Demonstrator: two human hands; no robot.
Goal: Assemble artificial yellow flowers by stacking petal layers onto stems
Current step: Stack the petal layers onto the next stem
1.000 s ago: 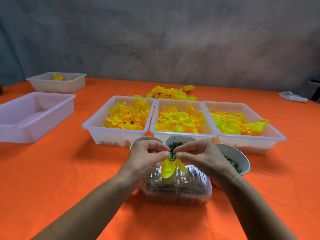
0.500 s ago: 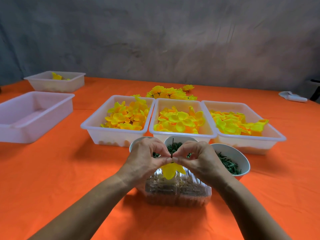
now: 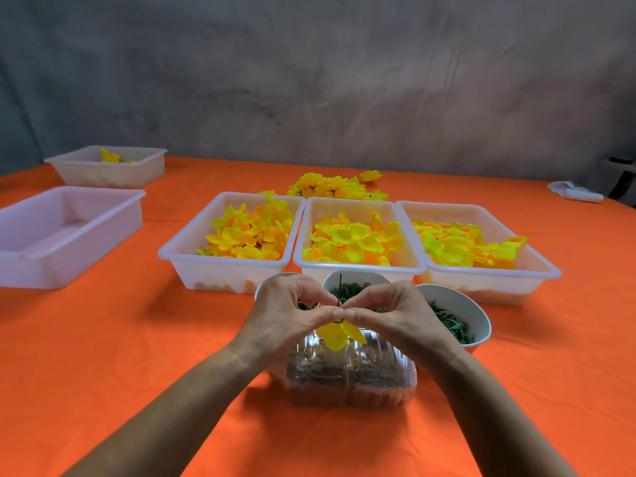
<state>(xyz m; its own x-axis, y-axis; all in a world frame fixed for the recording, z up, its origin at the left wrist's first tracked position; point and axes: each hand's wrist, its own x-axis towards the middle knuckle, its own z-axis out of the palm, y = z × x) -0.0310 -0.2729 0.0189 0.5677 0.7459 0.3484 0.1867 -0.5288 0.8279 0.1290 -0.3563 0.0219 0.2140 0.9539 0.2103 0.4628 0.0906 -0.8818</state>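
My left hand (image 3: 287, 316) and my right hand (image 3: 392, 313) meet fingertip to fingertip over a clear plastic box (image 3: 351, 376). Between them they pinch a thin dark stem (image 3: 340, 287) that sticks up above the fingers. A yellow petal layer (image 3: 339, 333) hangs just below the fingertips on that stem. Three white trays of yellow petals stand behind: left tray (image 3: 192, 256), middle tray (image 3: 358, 268), right tray (image 3: 537, 270). A pile of finished yellow flowers (image 3: 334, 187) lies beyond them.
Three white bowls with green parts sit behind my hands; the right bowl (image 3: 478, 315) is the most visible. An empty white tray (image 3: 69, 235) and a smaller tray (image 3: 106, 170) with a few petals stand far left. A white object (image 3: 573, 192) lies at the far right edge.
My fingertips have closed together on the stem, hiding the green ring seen earlier. The petal layer has been pushed up against the fingers. Both hands stay in place.
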